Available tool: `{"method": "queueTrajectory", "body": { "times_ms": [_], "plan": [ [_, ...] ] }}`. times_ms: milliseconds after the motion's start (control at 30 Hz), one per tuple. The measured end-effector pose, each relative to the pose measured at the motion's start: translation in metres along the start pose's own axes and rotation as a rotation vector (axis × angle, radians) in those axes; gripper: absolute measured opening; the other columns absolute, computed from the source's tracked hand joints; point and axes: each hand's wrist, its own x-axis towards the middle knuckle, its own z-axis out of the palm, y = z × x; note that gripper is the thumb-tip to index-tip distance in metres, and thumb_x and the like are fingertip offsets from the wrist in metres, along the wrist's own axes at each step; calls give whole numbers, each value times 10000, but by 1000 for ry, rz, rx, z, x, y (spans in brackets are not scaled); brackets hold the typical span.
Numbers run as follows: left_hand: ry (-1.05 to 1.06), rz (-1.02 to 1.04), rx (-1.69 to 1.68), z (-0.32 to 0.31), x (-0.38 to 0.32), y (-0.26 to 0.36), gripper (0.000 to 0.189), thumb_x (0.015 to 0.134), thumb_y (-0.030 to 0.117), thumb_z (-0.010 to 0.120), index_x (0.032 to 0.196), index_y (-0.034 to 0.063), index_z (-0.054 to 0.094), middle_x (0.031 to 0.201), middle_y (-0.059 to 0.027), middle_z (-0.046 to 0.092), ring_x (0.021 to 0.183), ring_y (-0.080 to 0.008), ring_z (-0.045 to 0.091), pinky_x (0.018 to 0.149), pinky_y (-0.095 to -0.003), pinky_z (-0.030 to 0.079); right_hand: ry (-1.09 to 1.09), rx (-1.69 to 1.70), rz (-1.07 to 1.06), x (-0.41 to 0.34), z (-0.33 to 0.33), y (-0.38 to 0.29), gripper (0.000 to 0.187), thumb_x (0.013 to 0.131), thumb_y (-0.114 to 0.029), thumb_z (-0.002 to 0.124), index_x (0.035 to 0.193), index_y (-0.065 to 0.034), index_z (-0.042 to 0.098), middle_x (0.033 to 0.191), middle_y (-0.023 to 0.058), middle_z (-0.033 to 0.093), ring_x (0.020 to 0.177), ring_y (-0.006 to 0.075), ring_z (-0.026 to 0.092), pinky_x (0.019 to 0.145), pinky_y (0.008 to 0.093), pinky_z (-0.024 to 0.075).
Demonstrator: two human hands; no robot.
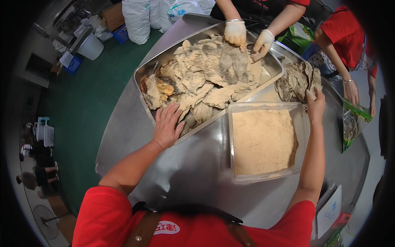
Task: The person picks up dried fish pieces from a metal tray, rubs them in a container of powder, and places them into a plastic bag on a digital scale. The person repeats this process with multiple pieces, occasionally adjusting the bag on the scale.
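Note:
My left hand (168, 126) lies with fingers apart over the near left edge of a large metal tray (213, 119), touching flat, powder-dusted pieces (197, 74) that look like dried fish skins. At the far right, my right hand (316, 103) grips the edge of a greyish dried piece (314, 77) in a smaller pile (291, 80) beside the tray. Between my arms stands a clear plastic tub (237, 179) of pale tan powder (264, 142). Across the table, a co-worker's two gloved hands (236, 34) work on the coated pieces in the tray.
All this stands on a stainless steel table (197, 176). On the right, another person's hand (351, 92) reaches into a green-edged bag (351, 123). A white-topped device (329, 211) sits at the near right. White sacks (135, 20) and a bucket (91, 46) stand on the green floor (92, 83).

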Motion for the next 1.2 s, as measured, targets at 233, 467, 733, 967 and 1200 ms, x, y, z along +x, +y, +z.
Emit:
{"method": "queueTrajectory", "body": {
  "times_ms": [233, 467, 733, 967, 1200],
  "plan": [
    [49, 1, -51, 5, -4, -2, 381, 878, 194, 594, 1221, 54, 508, 1381, -110, 430, 1332, -297, 343, 1086, -511, 218, -557, 541, -151, -112, -38, -201, 325, 870, -203, 664, 1141, -29, 627, 1057, 135, 656, 947, 225, 640, 803, 329, 530],
    [79, -15, -85, 13, -8, -9, 395, 889, 212, 568, 1237, 28, 534, 1425, -104, 404, 1366, -245, 313, 1106, -526, 200, -371, 451, -430, -167, 35, -335, 415, 780, -195, 726, 1129, -5, 605, 1065, 158, 596, 968, 310, 587, 840, 378, 488],
    [89, -27, -145, 17, -12, -13, 411, 894, 235, 537, 1246, 23, 518, 1449, -132, 353, 1386, -275, 250, 1110, -517, 196, -218, 126, -677, -164, 101, -355, 295, 808, -144, 644, 1065, -2, 618, 1021, 159, 586, 950, 333, 551, 835, 396, 474],
    [94, -62, -139, 18, -13, -18, 438, 924, 260, 499, 1286, 14, 471, 1453, -141, 336, 1395, -274, 232, 1123, -512, 167, -132, 177, -528, -124, 52, -385, 158, 872, -145, 599, 923, -3, 642, 821, 184, 631, 735, 362, 613, 663, 431, 502],
    [93, -60, -146, 15, -9, -15, 444, 928, 266, 495, 1291, 13, 466, 1450, -142, 341, 1394, -274, 232, 1122, -507, 174, -388, 861, 59, -128, 38, -373, 257, 938, -182, 566, 999, 53, 650, 723, 82, 631, 646, 129, 564, 605, 305, 468]
  ]
}}
